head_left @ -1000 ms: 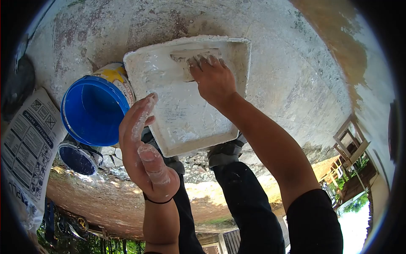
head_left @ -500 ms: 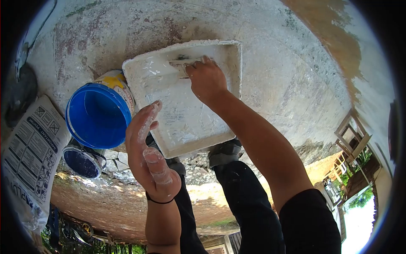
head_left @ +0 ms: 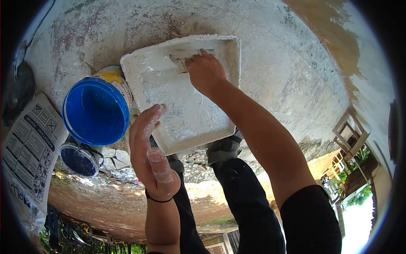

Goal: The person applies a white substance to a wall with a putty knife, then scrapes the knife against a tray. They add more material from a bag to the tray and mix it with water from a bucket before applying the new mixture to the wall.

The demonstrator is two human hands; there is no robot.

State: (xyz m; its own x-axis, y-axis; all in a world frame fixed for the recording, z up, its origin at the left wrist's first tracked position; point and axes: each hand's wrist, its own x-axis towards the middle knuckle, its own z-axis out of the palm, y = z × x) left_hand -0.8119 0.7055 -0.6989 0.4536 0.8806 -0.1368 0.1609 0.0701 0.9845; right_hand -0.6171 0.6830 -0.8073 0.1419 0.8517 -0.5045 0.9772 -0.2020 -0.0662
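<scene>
A shallow, white-crusted tray point(head_left: 182, 147) rests on the ground, with pale residue smeared across its bottom. My right hand point(head_left: 205, 72) reaches over its far part, fingers wrapped round the handle of a flat scraping tool point(head_left: 177, 61) whose blade lies against the tray's surface. The hand hides most of that tool. My left hand point(head_left: 152, 148), coated in white powder, is raised beside the tray's near left edge. Its thumb stands apart from the fingers, and nothing is in it.
Left of the tray stands an open blue bucket point(head_left: 97, 112). A smaller dark bucket point(head_left: 80, 161) is below it. At the far left lies a printed sack point(head_left: 34, 148). My legs point(head_left: 245, 199) are at the tray's near side. Wooden frames point(head_left: 353, 135) stand at the right.
The view has shifted slightly. My right hand and the tool remain at the tray's far part, with the blade's dark smear no longer showing. My left hand stays raised.
</scene>
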